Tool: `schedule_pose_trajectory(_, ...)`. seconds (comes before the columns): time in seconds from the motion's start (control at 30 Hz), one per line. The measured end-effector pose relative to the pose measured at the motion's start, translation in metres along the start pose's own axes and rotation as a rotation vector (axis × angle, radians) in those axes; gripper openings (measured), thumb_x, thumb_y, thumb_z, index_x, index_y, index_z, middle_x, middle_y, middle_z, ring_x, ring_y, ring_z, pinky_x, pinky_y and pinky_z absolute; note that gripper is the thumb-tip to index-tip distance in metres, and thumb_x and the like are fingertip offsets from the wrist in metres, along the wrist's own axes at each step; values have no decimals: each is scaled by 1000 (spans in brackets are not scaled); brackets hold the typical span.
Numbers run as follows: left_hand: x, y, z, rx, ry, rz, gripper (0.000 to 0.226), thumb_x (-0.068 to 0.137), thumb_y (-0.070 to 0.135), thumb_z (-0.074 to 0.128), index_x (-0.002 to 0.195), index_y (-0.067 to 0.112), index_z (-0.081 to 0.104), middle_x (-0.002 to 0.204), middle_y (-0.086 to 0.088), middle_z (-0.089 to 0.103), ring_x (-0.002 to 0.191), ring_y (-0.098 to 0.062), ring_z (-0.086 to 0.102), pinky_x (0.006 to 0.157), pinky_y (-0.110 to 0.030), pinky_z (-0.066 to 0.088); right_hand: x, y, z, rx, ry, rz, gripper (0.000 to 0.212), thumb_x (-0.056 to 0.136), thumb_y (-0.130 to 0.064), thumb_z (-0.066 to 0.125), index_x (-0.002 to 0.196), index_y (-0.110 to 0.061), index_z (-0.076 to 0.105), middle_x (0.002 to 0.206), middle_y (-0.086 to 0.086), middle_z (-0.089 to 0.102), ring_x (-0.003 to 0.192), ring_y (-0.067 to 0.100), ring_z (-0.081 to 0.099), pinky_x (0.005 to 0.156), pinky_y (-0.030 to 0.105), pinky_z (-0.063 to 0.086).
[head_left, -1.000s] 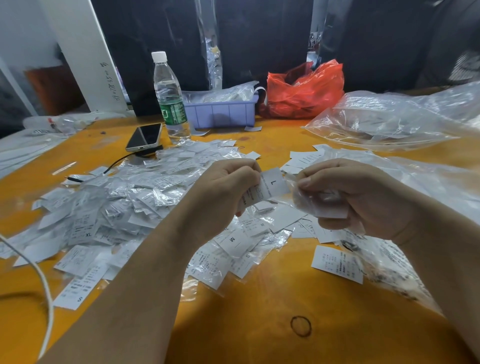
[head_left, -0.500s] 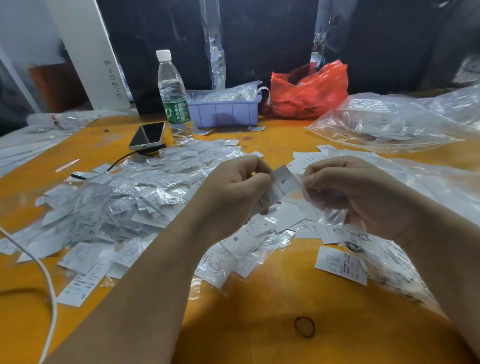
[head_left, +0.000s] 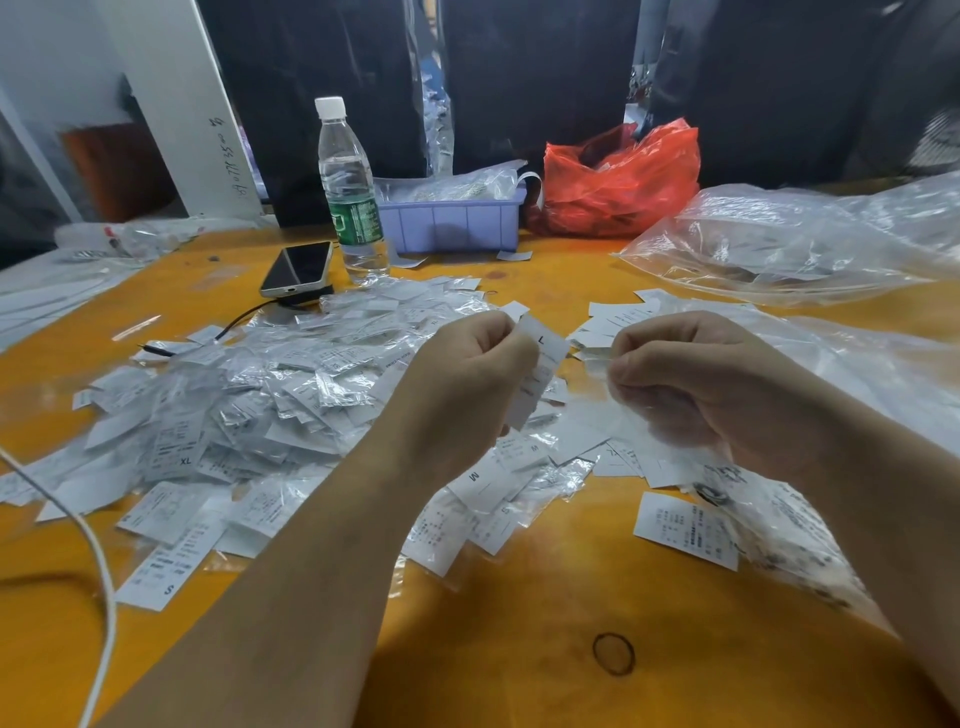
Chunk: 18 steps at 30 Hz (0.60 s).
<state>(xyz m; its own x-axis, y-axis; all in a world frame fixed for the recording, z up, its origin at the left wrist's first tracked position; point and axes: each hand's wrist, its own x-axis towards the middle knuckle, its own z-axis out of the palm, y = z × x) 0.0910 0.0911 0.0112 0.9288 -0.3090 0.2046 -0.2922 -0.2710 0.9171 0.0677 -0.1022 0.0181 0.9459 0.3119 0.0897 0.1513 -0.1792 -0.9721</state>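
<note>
My left hand (head_left: 467, 384) pinches a white size label (head_left: 540, 369) marked L, held upright above the table. A short gap to its right, my right hand (head_left: 696, 384) pinches a small clear plastic sleeve (head_left: 631, 415) that hangs below the fingers. The label and the sleeve are apart. A big heap of bagged labels (head_left: 260, 405) lies left of my hands. Loose white labels (head_left: 685, 530) lie under and right of them.
On the orange table (head_left: 519, 623) stand a water bottle (head_left: 350, 192), a phone (head_left: 298, 267) with a cable, a lilac bin (head_left: 452, 223) and a red bag (head_left: 618, 182). Large clear bags (head_left: 779, 244) fill the right side. A rubber band (head_left: 614, 653) lies near me.
The label has come out of the sleeve. My hands have drawn apart, the left one keeping the label, the right one keeping the sleeve.
</note>
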Motion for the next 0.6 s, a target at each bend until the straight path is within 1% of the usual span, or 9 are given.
schedule_pose_trajectory(0.13, -2, 1, 1, 8, 48, 41, 7, 95, 12, 54, 101, 15, 56, 67, -9, 66, 46, -8, 53, 42, -19, 40, -1, 0, 0, 20, -12, 11, 19, 72, -20, 59, 53, -16, 58, 46, -3, 40, 36, 3, 30, 37, 13, 26)
schedule_pose_trajectory(0.2, -1, -1, 2, 21, 66, 94, 21, 94, 8, 52, 104, 26, 56, 65, -11, 61, 48, -6, 52, 44, -17, 40, -1, 0, 0, 30, -27, 12, 20, 73, -20, 59, 53, -15, 58, 46, -3, 40, 36, 4, 30, 37, 13, 27)
schedule_pose_trajectory(0.3, -3, 3, 3, 23, -12, 120, 22, 86, 8, 49, 82, 20, 67, 61, -5, 58, 49, 0, 51, 45, -12, 37, -1, 1, 0, 33, -33, 9, 22, 73, -20, 58, 52, -16, 58, 46, -2, 38, 36, 5, 28, 37, 14, 26)
schedule_pose_trajectory(0.37, -5, 6, 4, -20, -115, 102, 21, 78, 18, 48, 75, 15, 69, 63, 5, 59, 51, 0, 49, 47, -11, 36, 0, 1, 0, 26, -26, 2, 22, 74, -20, 58, 52, -16, 57, 47, 1, 35, 37, 7, 25, 38, 15, 25)
schedule_pose_trajectory(0.43, -5, 8, 5, -1, -199, 104, 24, 79, 31, 53, 78, 15, 71, 65, 7, 60, 55, -1, 51, 49, -13, 38, 0, 2, 0, 8, -22, -8, 21, 74, -19, 58, 54, -14, 57, 50, 7, 31, 39, 10, 23, 40, 16, 23)
schedule_pose_trajectory(0.5, -7, 7, 7, 64, -230, 116, 24, 81, 38, 59, 82, 18, 73, 69, 3, 65, 64, -11, 59, 58, -24, 47, 0, 2, 0, -12, -18, -14, 19, 74, -20, 59, 58, -11, 57, 52, 9, 29, 39, 10, 24, 39, 17, 23)
schedule_pose_trajectory(0.53, -7, 7, 8, 84, -225, 115, 22, 82, 36, 62, 83, 17, 73, 74, -3, 68, 71, -19, 62, 66, -33, 49, 0, 1, 0, -13, -13, -14, 19, 74, -21, 59, 59, -10, 57, 51, 9, 29, 38, 10, 24, 39, 16, 23)
schedule_pose_trajectory(0.57, -7, 6, 9, 86, -210, 114, 19, 84, 32, 65, 84, 15, 73, 77, -6, 68, 73, -21, 62, 69, -36, 50, 0, 2, 0, -9, -4, -15, 19, 75, -23, 59, 59, -11, 57, 50, 5, 29, 38, 8, 24, 38, 16, 24)
schedule_pose_trajectory(0.6, -7, 6, 9, 72, -189, 113, 15, 87, 28, 68, 82, 15, 73, 74, -4, 67, 69, -15, 61, 66, -32, 48, 0, 2, 0, -11, 4, -17, 21, 76, -26, 60, 61, -12, 57, 48, 1, 29, 38, 7, 24, 38, 15, 24)
